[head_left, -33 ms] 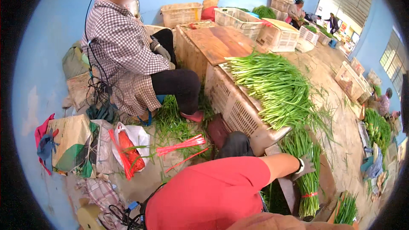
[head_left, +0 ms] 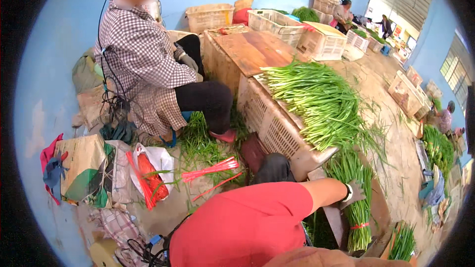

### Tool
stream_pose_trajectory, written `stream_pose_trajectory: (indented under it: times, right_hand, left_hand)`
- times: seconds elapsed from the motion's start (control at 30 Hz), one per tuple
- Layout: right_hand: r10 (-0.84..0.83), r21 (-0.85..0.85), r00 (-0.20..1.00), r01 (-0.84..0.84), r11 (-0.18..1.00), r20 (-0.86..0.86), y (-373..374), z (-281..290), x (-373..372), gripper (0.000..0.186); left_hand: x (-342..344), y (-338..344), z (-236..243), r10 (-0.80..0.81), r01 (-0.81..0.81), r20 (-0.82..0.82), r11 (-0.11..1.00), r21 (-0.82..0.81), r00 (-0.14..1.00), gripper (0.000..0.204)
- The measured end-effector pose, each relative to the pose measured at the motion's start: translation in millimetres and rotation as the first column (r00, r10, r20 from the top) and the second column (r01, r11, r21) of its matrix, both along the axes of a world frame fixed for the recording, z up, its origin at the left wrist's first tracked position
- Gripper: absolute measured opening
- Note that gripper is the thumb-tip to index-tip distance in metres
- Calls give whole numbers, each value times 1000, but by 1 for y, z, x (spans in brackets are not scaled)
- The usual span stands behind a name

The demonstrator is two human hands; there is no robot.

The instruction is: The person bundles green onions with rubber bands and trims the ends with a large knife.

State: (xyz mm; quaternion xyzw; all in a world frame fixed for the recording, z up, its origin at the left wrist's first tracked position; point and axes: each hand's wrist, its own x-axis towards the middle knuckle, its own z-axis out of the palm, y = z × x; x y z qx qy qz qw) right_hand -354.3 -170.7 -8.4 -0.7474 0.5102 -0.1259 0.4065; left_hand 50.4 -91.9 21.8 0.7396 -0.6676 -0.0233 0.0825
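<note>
My left hand [head_left: 354, 194], in a grey glove with a white wristband, reaches right from my red sleeve and grips the upper part of a bundle of green onions [head_left: 358, 217]. The bundle is tied with a red band and lies beside a pale plastic crate [head_left: 277, 128]. A big heap of loose green onions [head_left: 321, 101] lies on top of that crate. My right hand is out of sight. My dark-trousered knee [head_left: 273, 167] is just left of the crate.
A person in a checked shirt [head_left: 143, 64] sits at the left, with green scraps and red ties [head_left: 210, 170] on the floor. A wooden board [head_left: 252, 49] lies on crates behind. Bags [head_left: 84, 168] stand at the lower left. Other people work at the far right.
</note>
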Motion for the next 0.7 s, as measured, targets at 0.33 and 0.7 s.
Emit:
stream_pose_trajectory:
  times: [0.33,0.7]
  right_hand:
    - [-132,-207,985,152,966,110,31,28,35,44]
    - [-197,-228,949,141,963,-247,55,40,46,39]
  left_hand:
    - [-7,94,82,7,62,136,870,-490,991,5]
    - [-38,65,132,-218,224,51,954,-198,975,81]
